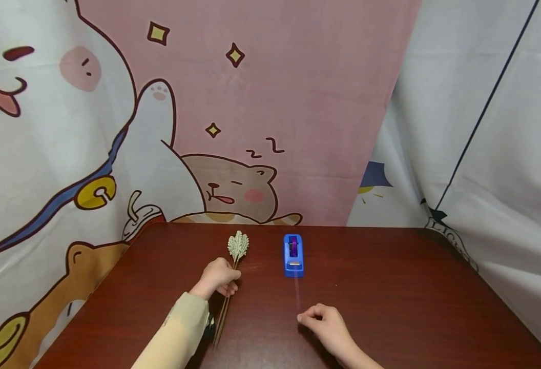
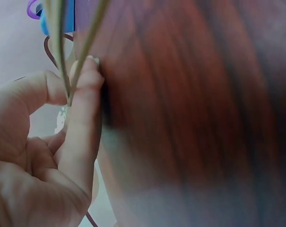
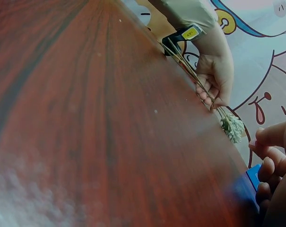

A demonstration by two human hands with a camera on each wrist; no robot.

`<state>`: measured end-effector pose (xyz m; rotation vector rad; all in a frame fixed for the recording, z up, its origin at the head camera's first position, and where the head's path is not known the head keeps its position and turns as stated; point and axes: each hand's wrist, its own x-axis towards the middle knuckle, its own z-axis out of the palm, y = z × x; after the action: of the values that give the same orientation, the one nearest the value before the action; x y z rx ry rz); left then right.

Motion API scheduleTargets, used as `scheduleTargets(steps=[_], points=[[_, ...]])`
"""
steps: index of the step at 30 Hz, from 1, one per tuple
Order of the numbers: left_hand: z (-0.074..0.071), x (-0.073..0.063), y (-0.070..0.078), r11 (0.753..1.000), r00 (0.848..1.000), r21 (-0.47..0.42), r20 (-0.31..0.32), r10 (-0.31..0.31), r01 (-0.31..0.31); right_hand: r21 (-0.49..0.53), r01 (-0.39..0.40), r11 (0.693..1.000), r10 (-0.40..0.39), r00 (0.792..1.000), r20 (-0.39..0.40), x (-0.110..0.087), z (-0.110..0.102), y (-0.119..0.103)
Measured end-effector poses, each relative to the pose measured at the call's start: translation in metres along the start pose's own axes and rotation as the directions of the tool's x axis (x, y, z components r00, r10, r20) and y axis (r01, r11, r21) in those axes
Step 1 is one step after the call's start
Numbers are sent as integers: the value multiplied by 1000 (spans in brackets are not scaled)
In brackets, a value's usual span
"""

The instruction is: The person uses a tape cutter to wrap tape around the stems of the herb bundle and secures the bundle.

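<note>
In the head view my left hand (image 1: 218,278) pinches a small bunch of dried flowers (image 1: 238,245) by their thin stems, just below the pale heads. The stems (image 2: 88,40) cross between thumb and fingers in the left wrist view. My right hand (image 1: 327,326) pinches the free end of a strip of clear tape (image 1: 297,292). That strip runs taut toward me from a blue tape dispenser (image 1: 293,256), which stands on the table with a purple roll in it. The right wrist view shows the flower heads (image 3: 232,126) beyond my right fingers.
A dark red-brown wooden table (image 1: 390,287) lies under both hands. Behind it hangs a pink and white cloth (image 1: 307,102) with cartoon animals. A black device with a yellow label (image 3: 190,33) is strapped at the left wrist.
</note>
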<state>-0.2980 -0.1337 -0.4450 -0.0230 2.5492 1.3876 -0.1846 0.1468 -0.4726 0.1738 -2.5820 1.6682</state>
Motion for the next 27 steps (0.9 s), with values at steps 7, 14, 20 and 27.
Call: scheduleTargets(steps=[7,14,20,27], points=[[2,1,-3,993,999,-120,45,-7,12,1,-5,1000,5,1000,3,1,1,0],[-3,-2,6,979,998,-204,61,27,-14,12,-11,1000,11,1000,6,1,-1,0],[-13,-4,24,960,995,-267,24,97,-87,16,-16,1000,16,1000,17,0,-1,-1],[-24,-14,45,927,986,-339,-23,164,-162,14,-19,1000,19,1000,17,1,-1,-1]])
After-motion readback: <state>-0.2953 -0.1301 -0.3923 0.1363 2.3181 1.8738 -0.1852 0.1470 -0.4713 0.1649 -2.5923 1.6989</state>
